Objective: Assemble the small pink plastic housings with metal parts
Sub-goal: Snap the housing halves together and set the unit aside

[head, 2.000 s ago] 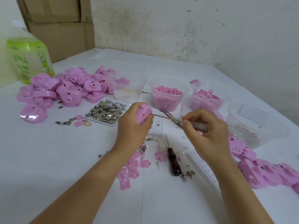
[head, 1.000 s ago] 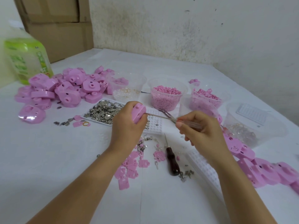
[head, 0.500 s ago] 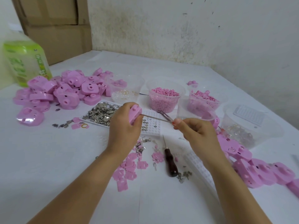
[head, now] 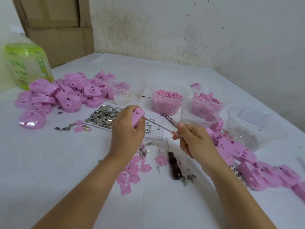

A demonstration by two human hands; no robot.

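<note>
White table [head: 49, 162], stained wall behind. Far left: pile of pink housings [head: 66, 95], unworked as far as I can judge. Next, tray of metal parts [head: 102, 115], well stocked. Left hand [head: 127, 134] is curled round one housing [head: 137, 117], held on edge over the tray's right end. Thin probe [head: 158, 125] has its tip at the housing's side; right hand [head: 196, 142] pinches the handle. Right edge: row of housings [head: 247, 164], probably finished. Going by the pile, I'd say most of the job remains.
</note>
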